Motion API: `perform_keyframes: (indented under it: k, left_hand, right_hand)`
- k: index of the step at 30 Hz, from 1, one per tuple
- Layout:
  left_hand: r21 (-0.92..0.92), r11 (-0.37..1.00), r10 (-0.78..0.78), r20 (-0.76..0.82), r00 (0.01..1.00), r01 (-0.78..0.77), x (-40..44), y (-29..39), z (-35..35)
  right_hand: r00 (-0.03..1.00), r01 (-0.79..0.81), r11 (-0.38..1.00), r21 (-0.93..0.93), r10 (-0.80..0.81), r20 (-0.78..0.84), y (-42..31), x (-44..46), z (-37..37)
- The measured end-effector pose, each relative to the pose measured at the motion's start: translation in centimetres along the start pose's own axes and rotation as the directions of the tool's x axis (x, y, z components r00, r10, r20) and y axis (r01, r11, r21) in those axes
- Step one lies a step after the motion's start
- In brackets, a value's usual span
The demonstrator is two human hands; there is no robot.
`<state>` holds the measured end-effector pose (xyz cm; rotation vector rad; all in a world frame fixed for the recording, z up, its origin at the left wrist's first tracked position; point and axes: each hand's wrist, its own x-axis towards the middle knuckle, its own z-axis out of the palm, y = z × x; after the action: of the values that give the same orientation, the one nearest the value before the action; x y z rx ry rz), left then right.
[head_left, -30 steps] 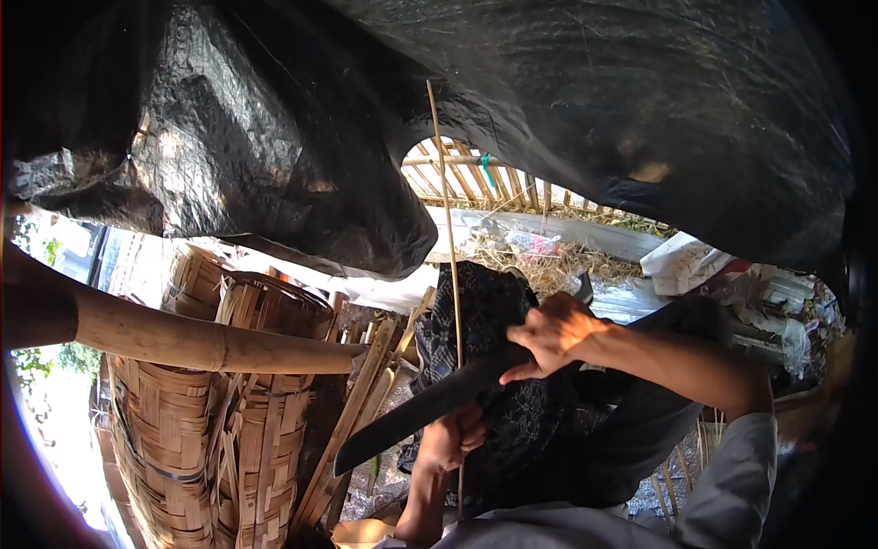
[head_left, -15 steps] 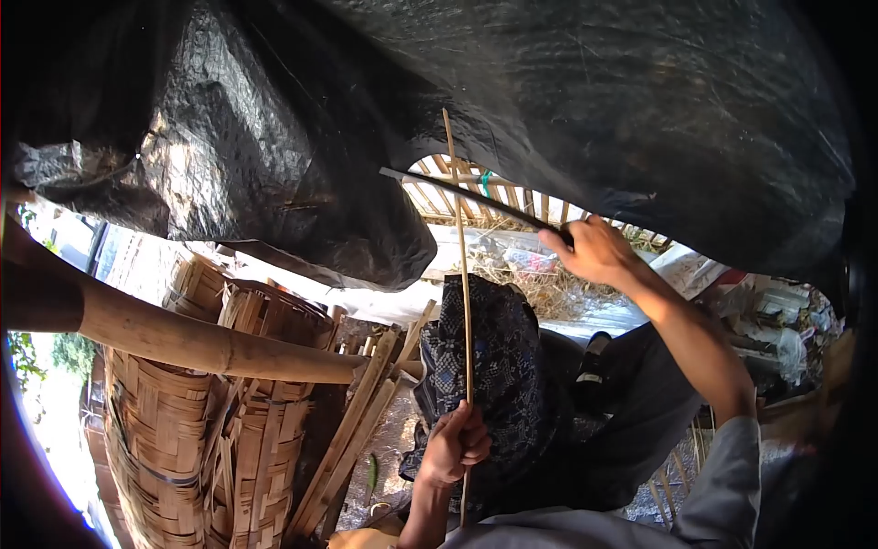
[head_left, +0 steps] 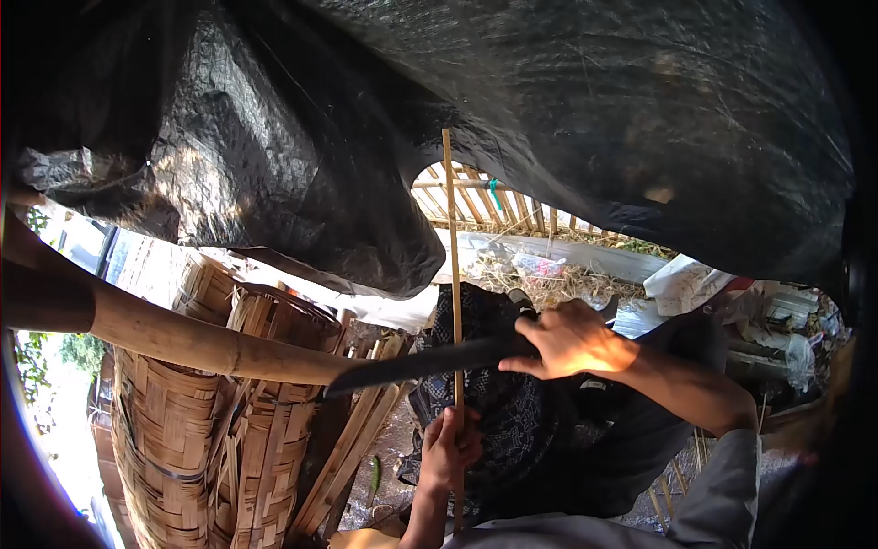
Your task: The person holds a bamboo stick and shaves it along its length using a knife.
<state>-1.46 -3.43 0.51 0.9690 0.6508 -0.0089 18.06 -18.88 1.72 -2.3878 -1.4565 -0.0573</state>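
My left hand (head_left: 445,451) is closed around the lower part of a thin bamboo strip (head_left: 452,247), which stands nearly upright over my lap. My right hand (head_left: 569,340) grips the handle of a long dark machete (head_left: 421,363). Its blade points left and crosses the strip a little above my left hand. Whether the edge touches the strip I cannot tell. Under both hands lies a dark patterned cloth (head_left: 512,412) over my legs.
A thick bamboo pole (head_left: 210,348) runs in from the left. Woven bamboo baskets (head_left: 165,421) and split bamboo slats (head_left: 352,439) stand at the left. A black plastic sheet (head_left: 622,110) hangs overhead. Beyond are a slatted bamboo fence (head_left: 466,197) and straw litter (head_left: 558,284).
My right hand has brought the machete down along the strip, from near its upper part to just above my left hand. My left hand keeps its hold.
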Motion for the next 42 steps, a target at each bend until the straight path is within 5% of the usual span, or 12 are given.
perform_keyframes:
  k: [2,4,9,12,14,20,21,25,27,35,37,42]
  left_hand:
    - [0.078,0.995,0.063,-0.033,0.997,-0.061,-0.3,0.4,0.6]
    - [0.510,0.837,0.258,-0.046,0.965,-0.199,-0.6,1.1,1.3]
    - [0.753,0.619,0.304,0.030,0.952,-0.221,0.6,2.4,0.6]
    - [0.909,0.369,0.380,0.042,0.924,-0.193,0.1,3.9,1.6]
    - [0.975,-0.106,0.355,0.221,0.908,-0.196,-0.7,5.1,1.2]
    - [0.922,0.013,0.660,0.283,0.696,-0.387,2.0,8.5,3.5]
    - [0.885,-0.008,0.761,0.307,0.571,-0.465,3.2,8.3,4.0]
    - [0.881,-0.204,0.738,0.425,0.525,-0.426,6.8,7.8,6.1]
    - [0.910,-0.181,0.706,0.384,0.596,-0.372,8.6,7.0,6.1]
    - [0.852,-0.038,0.809,0.333,0.485,-0.522,6.7,6.9,6.2]
    - [0.685,0.495,0.657,0.108,0.746,-0.535,5.5,6.7,7.0]
    - [0.323,0.884,0.321,0.108,0.941,-0.339,4.7,6.3,5.5]
  right_hand:
    - [0.996,0.065,0.998,-0.012,-0.066,-0.060,-0.6,-0.4,0.1]
    - [0.990,0.103,0.995,-0.010,-0.103,-0.093,-0.8,-0.6,0.3]
    - [0.997,0.047,0.998,-0.043,-0.050,-0.062,-0.5,-0.7,-0.4]
    - [0.986,-0.008,0.996,-0.088,-0.006,-0.166,0.1,-0.9,-0.8]
    - [0.978,-0.110,0.992,-0.061,0.097,-0.183,0.4,-0.8,-2.0]
    - [0.906,-0.263,0.961,0.088,0.277,-0.321,2.2,-0.1,-3.8]
    - [0.901,-0.285,0.948,0.138,0.314,-0.299,2.5,0.1,-4.1]
    - [0.868,-0.369,0.859,0.354,0.455,-0.198,3.4,0.3,-4.4]
    - [0.852,-0.396,0.840,0.370,0.486,-0.192,3.1,0.4,-4.6]
    - [0.935,-0.275,0.889,0.367,0.337,-0.115,3.2,0.3,-2.8]
    - [0.964,-0.208,0.931,0.301,0.247,-0.100,2.2,0.3,-2.8]
    - [0.990,-0.020,0.991,0.132,0.038,-0.134,0.9,0.3,-2.3]
